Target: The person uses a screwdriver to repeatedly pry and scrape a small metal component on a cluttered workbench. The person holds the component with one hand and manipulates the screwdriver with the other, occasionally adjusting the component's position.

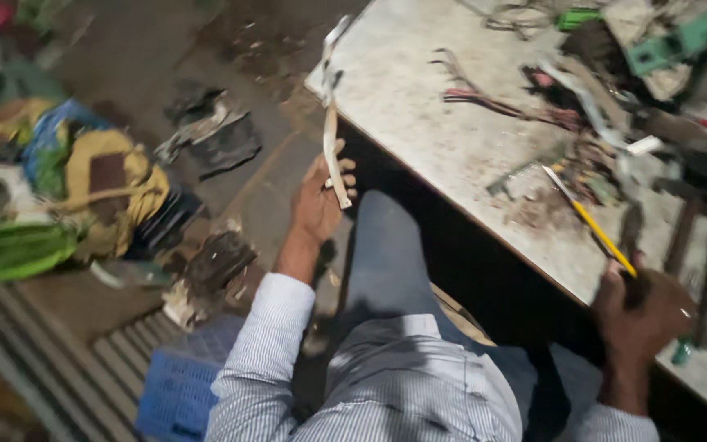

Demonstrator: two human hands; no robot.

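White strip (331, 123) stands nearly upright, gripped by left hand (321, 200); right hand (640, 315) clasps yellow screwdriver (591, 221), tip up-left.

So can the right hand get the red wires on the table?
Probably yes. The right hand is already over the table, with open tabletop leading to the red wires, though it holds a yellow tool.

No labels, signs or screens show; only soft bags and a crate.

Well to the left of the left hand (321, 200), on the floor, lies a heap of bags (83, 176), crumpled, yellow and blue with a brown patch. Just below the heap sits a flat green bag (10, 250). Below the left hand, beside the striped sleeve, stands a blue plastic crate (177, 389) with a grid wall. Too blurred to tell any packages on the worktop (419, 106).
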